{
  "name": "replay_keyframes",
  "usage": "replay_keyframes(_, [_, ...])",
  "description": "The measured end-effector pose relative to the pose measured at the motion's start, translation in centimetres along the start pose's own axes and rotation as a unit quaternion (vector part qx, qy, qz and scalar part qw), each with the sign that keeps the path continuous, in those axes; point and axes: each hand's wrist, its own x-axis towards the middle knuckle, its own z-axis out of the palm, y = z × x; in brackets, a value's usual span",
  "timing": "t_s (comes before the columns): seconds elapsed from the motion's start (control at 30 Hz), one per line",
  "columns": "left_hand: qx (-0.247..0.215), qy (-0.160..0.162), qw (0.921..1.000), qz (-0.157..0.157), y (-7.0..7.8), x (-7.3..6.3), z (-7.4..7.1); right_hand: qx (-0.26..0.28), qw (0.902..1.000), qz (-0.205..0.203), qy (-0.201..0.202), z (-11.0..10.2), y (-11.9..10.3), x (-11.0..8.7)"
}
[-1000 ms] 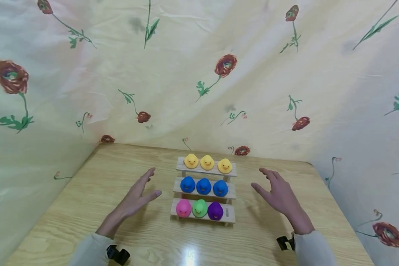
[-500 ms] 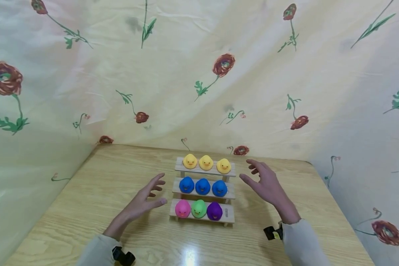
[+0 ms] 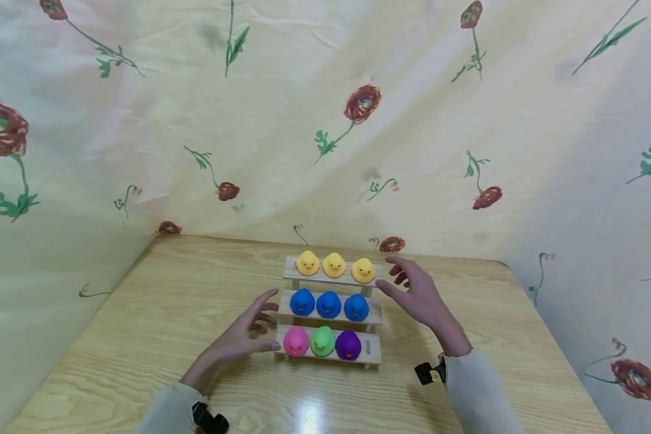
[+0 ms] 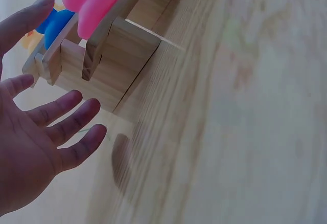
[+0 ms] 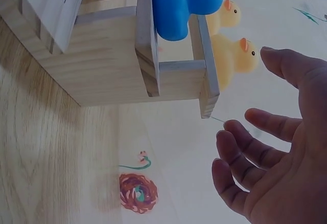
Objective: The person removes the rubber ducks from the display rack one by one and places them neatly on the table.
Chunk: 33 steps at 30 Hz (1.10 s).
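A three-tier wooden stand [image 3: 373, 348] bears rubber ducks in rows. Yellow ducks [image 3: 334, 265] sit on the top tier, blue ducks [image 3: 328, 305] on the middle one. Along the bottom tier are a pink duck [image 3: 296, 342], a green duck [image 3: 322, 341] and a purple duck [image 3: 349, 345]. My left hand [image 3: 244, 334], fingers spread, is at the stand's left side, thumb close to the pink duck [image 4: 92, 4]. At the right end of the upper tiers is my right hand [image 3: 416, 293], fingers loosely bent and holding nothing, near the rightmost yellow duck [image 5: 232, 55].
The stand rests on a light wooden table [image 3: 195, 289], towards its back. A flowered cloth [image 3: 282, 120] hangs behind and at both sides. Each wrist wears a small black camera, such as the right camera [image 3: 430, 373].
Both hands have moved inward towards the stand, the left to the right, the right to the left and slightly up. The ducks stay in place on the stand.
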Motion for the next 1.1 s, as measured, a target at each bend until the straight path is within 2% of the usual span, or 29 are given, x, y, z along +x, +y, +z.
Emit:
replay_keyframes(0.33, [-0.005,-0.016,0.9999,0.000,-0.8,0.5,0.2,0.013,0.9999,-0.009,-0.004,1.0,-0.1,0.5])
replay_keyframes(0.6, [0.028,-0.016,0.9994,0.009,-1.4,0.6,0.4,0.009,0.9999,-0.006,-0.004,1.4,-0.3,0.8])
replay_keyframes(0.77, [0.034,-0.013,0.9993,0.012,-1.7,0.6,0.5,0.007,0.9999,-0.015,0.004,1.7,-0.4,1.0])
replay_keyframes(1.1, [0.038,-0.017,0.9989,0.019,-1.9,0.7,0.7,0.023,0.9997,0.001,0.004,2.3,-0.7,1.6])
